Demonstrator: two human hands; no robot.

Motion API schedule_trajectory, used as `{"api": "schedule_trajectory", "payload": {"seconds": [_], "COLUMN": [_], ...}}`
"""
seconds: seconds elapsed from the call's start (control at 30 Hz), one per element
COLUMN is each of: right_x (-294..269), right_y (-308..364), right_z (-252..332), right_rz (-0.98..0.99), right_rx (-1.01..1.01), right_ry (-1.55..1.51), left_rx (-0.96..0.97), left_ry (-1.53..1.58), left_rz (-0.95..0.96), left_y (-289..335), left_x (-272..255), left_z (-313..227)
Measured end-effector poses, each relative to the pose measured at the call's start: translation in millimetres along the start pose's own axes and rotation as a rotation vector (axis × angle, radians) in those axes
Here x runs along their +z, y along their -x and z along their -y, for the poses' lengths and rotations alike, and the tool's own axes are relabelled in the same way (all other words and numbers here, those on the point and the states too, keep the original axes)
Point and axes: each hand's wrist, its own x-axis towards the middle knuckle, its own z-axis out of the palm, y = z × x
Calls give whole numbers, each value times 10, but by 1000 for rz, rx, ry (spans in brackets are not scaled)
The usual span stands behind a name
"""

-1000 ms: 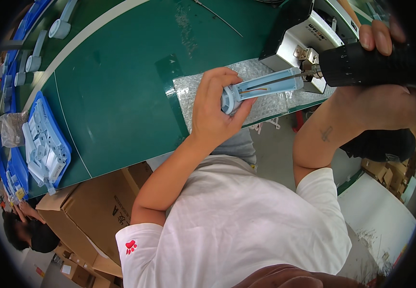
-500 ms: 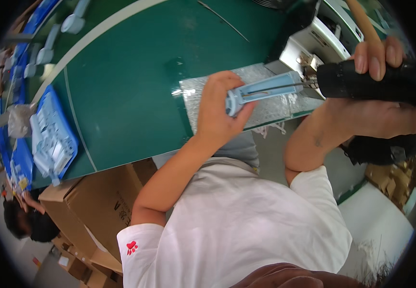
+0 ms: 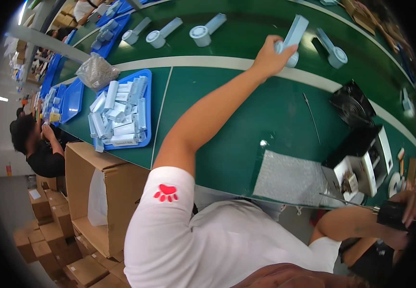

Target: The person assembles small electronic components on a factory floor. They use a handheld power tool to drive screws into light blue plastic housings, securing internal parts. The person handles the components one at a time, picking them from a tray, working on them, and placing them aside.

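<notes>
My left arm is stretched forward over the green conveyor belt (image 3: 246, 41). My left hand (image 3: 268, 58) grips a light blue plastic part (image 3: 296, 31) by its round end, with the long straight body pointing away from me. Another light blue part (image 3: 336, 56) lies on the belt just to its right. At the right edge, my right hand (image 3: 412, 207) is wrapped round a black electric screwdriver (image 3: 390, 214). Its long thin bit (image 3: 344, 198) points left, over the near edge of the bubble wrap (image 3: 289, 177). The rim of the picture partly hides this hand.
A blue tray (image 3: 149, 103) heaped with light blue parts sits left, beside a clear bag (image 3: 97, 71). A white and black machine (image 3: 361, 165), a black fan (image 3: 354, 103) and a thin metal rod (image 3: 312, 117) occupy the right. Cardboard boxes (image 3: 85, 177) and a co-worker (image 3: 37, 139) are at far left.
My left hand has carried the blue part away from the screwdriver bit, forward to the belt. The screwdriver in my right hand now sits lower in the picture. The view has shifted.
</notes>
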Motion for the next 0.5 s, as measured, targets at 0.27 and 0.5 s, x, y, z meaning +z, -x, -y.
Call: {"api": "schedule_trajectory", "payload": {"seconds": [0.27,0.5], "right_x": [18,-221], "right_y": [108,80], "right_z": [-102,40], "right_rz": [-5,-35], "right_rx": [91,353], "right_ry": [165,152], "left_rx": [-54,248], "left_ry": [-1436,-621], "left_rz": [-271,-354], "left_y": [-773,47], "left_x": [-1713,-1429], "left_z": [431,106]}}
